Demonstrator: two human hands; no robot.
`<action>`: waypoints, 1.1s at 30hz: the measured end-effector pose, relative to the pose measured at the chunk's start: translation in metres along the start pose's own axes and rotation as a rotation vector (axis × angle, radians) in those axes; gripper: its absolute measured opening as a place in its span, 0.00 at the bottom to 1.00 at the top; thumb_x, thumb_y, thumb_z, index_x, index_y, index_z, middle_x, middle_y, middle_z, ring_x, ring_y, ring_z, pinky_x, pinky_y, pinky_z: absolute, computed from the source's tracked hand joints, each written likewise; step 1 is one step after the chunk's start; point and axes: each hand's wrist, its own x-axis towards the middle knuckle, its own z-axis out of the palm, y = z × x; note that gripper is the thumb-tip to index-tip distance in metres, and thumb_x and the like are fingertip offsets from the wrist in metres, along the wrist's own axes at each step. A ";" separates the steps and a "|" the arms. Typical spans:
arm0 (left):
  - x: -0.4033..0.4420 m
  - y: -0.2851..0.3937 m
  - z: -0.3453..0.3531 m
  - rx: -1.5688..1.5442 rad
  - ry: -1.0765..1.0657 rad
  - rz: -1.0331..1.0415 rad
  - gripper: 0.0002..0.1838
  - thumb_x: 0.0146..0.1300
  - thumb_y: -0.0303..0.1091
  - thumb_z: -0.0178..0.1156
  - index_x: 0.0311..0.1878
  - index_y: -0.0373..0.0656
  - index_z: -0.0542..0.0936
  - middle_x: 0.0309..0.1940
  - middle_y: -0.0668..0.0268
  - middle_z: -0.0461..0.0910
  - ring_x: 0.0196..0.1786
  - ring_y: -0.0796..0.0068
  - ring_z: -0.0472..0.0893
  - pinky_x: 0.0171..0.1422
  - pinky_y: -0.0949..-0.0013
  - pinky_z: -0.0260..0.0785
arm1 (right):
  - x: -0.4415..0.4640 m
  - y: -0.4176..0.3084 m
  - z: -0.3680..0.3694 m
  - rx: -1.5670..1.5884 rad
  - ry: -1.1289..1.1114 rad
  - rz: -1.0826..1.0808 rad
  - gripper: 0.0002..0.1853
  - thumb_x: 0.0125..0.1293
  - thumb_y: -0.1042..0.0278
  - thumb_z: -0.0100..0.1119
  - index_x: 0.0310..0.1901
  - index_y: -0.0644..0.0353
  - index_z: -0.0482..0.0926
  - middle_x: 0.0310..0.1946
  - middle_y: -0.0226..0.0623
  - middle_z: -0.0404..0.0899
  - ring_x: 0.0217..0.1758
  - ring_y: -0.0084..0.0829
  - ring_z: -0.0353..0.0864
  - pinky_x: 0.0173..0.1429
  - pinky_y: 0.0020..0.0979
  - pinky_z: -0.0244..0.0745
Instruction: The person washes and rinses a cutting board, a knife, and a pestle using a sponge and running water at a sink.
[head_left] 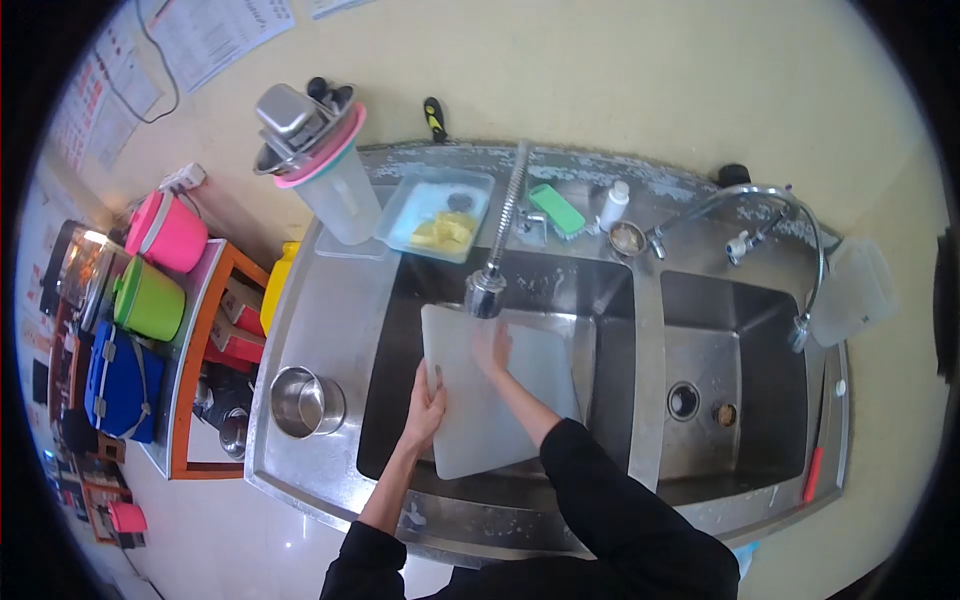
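Note:
A white cutting board (pixel 505 420) is held tilted in the large left basin of a steel sink (pixel 400 300). My left hand (pixel 425 408) grips the board's left edge, with the thumb over the top face. Against the board's upper middle lies my right hand (pixel 491 350), smeared by motion, so its fingers and anything under them cannot be made out. Just above the board hangs the sprayer head (pixel 486 294) of a coiled spring tap. Whether water is flowing from it is unclear.
Behind the basin are a clear tub (pixel 400 215) with yellow pieces in liquid, a green brush (pixel 557 208) and a white bottle (pixel 614 205). A metal bowl (pixel 307 402) stands at left. A red-handled knife (pixel 813 475) lies along the right edge, near a curved tap (pixel 815 270).

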 end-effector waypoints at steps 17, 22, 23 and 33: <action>-0.001 0.094 0.010 0.777 0.163 0.276 0.26 0.47 0.17 0.45 0.55 0.32 0.62 0.23 0.48 0.74 0.18 0.64 0.73 0.27 0.64 0.64 | -0.070 0.098 -0.111 0.068 -0.546 0.353 0.24 0.65 0.53 0.40 0.51 0.66 0.70 0.48 0.49 0.73 0.51 0.37 0.72 0.54 0.34 0.63; -0.010 0.132 0.016 0.970 0.118 0.228 0.29 0.44 0.15 0.43 0.56 0.32 0.61 0.11 0.53 0.67 0.12 0.62 0.69 0.24 0.63 0.62 | -0.019 -0.016 -0.163 0.640 -0.212 -0.144 0.23 0.62 0.56 0.49 0.52 0.67 0.69 0.48 0.44 0.74 0.49 0.32 0.75 0.49 0.28 0.69; -0.013 0.135 0.017 0.989 0.110 0.285 0.29 0.44 0.15 0.43 0.56 0.33 0.61 0.11 0.53 0.66 0.12 0.62 0.69 0.24 0.63 0.62 | -0.019 -0.033 -0.177 0.642 -0.215 -0.138 0.23 0.62 0.57 0.49 0.52 0.67 0.69 0.48 0.43 0.74 0.48 0.31 0.75 0.48 0.28 0.69; -0.054 0.147 0.012 1.027 -0.127 0.342 0.30 0.43 0.14 0.45 0.56 0.36 0.62 0.19 0.46 0.72 0.22 0.51 0.75 0.28 0.59 0.66 | -0.071 -0.047 -0.222 1.032 -0.753 0.653 0.40 0.55 0.38 0.51 0.55 0.71 0.62 0.48 0.51 0.70 0.43 0.42 0.76 0.46 0.44 0.74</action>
